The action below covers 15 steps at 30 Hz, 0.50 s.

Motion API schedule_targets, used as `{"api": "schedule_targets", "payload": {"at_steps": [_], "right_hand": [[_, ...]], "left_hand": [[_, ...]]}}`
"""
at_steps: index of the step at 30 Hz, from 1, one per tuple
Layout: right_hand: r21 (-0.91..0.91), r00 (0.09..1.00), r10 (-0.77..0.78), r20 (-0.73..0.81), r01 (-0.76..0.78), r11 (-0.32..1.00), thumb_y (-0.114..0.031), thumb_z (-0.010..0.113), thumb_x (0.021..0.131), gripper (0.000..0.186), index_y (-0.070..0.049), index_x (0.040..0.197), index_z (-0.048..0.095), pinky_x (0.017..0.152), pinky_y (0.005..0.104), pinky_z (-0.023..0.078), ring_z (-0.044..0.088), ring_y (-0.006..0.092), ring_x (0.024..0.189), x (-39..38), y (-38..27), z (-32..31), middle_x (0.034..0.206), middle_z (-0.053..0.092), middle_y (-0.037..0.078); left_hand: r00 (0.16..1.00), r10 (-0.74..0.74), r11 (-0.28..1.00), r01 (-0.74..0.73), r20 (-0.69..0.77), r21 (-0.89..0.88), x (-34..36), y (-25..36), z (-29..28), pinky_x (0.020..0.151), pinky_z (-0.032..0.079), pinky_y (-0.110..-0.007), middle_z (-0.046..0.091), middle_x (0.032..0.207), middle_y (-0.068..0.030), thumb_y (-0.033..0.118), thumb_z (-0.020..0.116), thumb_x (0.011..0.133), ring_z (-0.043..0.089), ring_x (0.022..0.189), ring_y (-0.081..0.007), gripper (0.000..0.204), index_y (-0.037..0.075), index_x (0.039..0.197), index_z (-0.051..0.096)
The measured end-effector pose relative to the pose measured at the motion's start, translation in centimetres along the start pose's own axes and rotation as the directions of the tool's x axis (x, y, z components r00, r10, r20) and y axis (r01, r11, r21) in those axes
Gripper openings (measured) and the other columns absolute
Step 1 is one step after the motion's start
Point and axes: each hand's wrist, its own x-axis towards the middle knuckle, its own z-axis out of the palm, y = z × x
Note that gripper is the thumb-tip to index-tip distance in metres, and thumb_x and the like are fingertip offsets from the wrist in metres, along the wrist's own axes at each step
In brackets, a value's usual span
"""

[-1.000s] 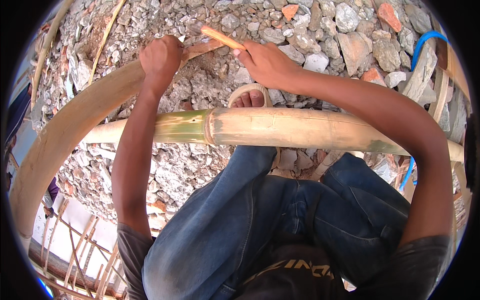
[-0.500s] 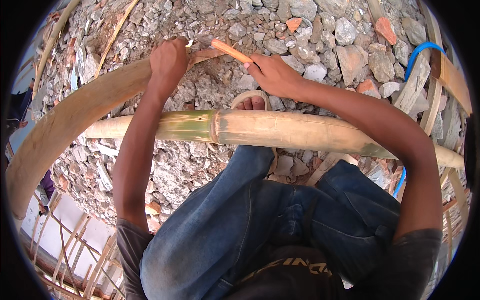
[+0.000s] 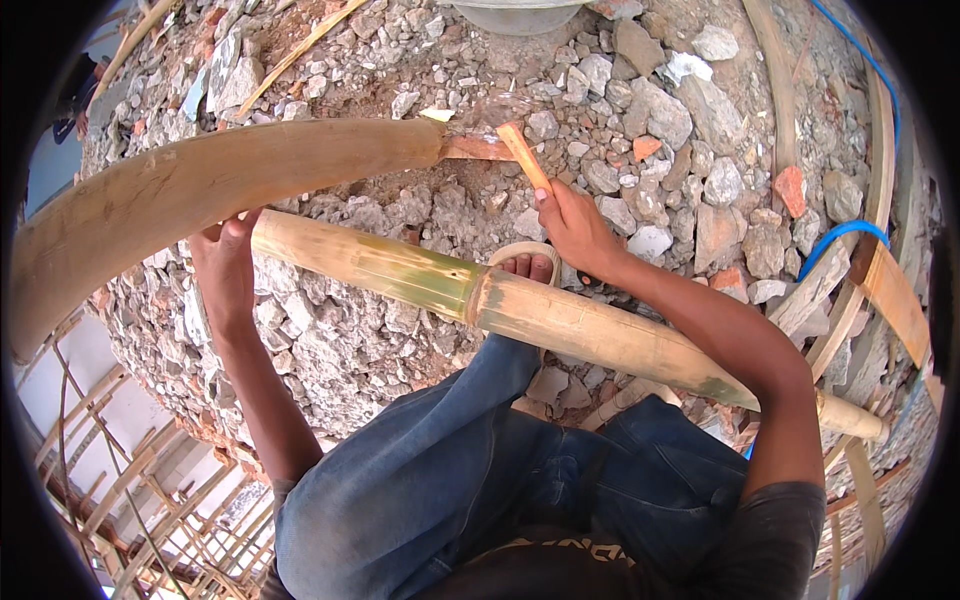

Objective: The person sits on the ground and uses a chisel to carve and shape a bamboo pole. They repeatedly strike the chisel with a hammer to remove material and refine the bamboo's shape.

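A thick brown pole reaches in from the left above a bamboo pole, which has a green band and a raised joint. My left hand is at the brown pole's lower edge, beside the bamboo's left end. Its fingers are bent against the brown pole and partly hidden. My right hand is closed round an orange-brown wooden handle, held slanting up and to the left. What the handle carries is blurred. A flat reddish strip shows between the brown pole's end and the handle.
Broken stone and brick rubble covers the ground. My sandalled foot is just beyond the bamboo. A grey basin stands at the top edge. Planks and a blue hose lie right; sticks stand lower left.
My left hand has left the brown pole's far end and come to its lower edge, further left. My right hand still holds the handle, now more upright. The view has shifted.
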Motion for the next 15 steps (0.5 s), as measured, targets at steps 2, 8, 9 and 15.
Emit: {"api": "schedule_targets", "payload": {"at_steps": [2,8,9,15], "right_hand": [[0.072,0.998,-0.010,-0.055,0.014,0.997,-0.032,0.042,0.107,0.038,0.002,0.093,0.050,0.059,0.0498,0.043,0.057,0.0401,0.060,-0.1,0.2,0.6,0.064,0.056,0.021],[-0.022,1.000,-0.011,0.012,0.011,1.000,-0.031,0.043,0.106,0.036,0.002,0.095,0.050,0.060,0.0557,0.043,0.059,0.0492,0.065,0.7,0.3,2.8,0.066,0.058,0.026],[-0.001,1.000,-0.030,-0.006,0.030,1.000,-0.031,0.043,0.106,0.036,0.002,0.094,0.050,0.060,0.0530,0.044,0.060,0.0454,0.063,0.6,0.1,3.0,0.065,0.058,0.023],[-0.034,0.992,-0.075,-0.106,0.072,0.997,-0.028,0.044,0.106,0.033,0.002,0.093,0.050,0.057,0.0494,0.043,0.059,0.0410,0.059,-0.5,1.5,2.7,0.065,0.058,0.020]], "left_hand": [[0.979,0.195,0.981,-0.194,0.060,-0.030,1.3,-1.5,-0.3,0.109,0.039,-0.049,0.042,0.145,-0.0141,0.059,0.086,0.068,0.045,0.133,-0.0291,0.112,0.005,0.149,0.031],[0.914,0.403,0.888,-0.382,0.036,-0.255,4.3,-2.6,3.6,0.114,0.037,-0.055,0.045,0.146,-0.0190,0.058,0.087,0.067,0.045,0.136,-0.0386,0.109,0.007,0.147,0.034],[0.916,0.398,0.892,-0.372,0.055,-0.254,4.5,-2.6,3.6,0.115,0.036,-0.056,0.046,0.146,-0.0179,0.059,0.085,0.068,0.045,0.135,-0.0400,0.105,0.009,0.146,0.036],[0.941,0.325,0.916,-0.287,0.096,-0.280,4.0,-3.4,3.7,0.114,0.037,-0.058,0.053,0.139,-0.0170,0.053,0.083,0.072,0.051,0.130,-0.0414,0.091,0.012,0.141,0.041]]}}
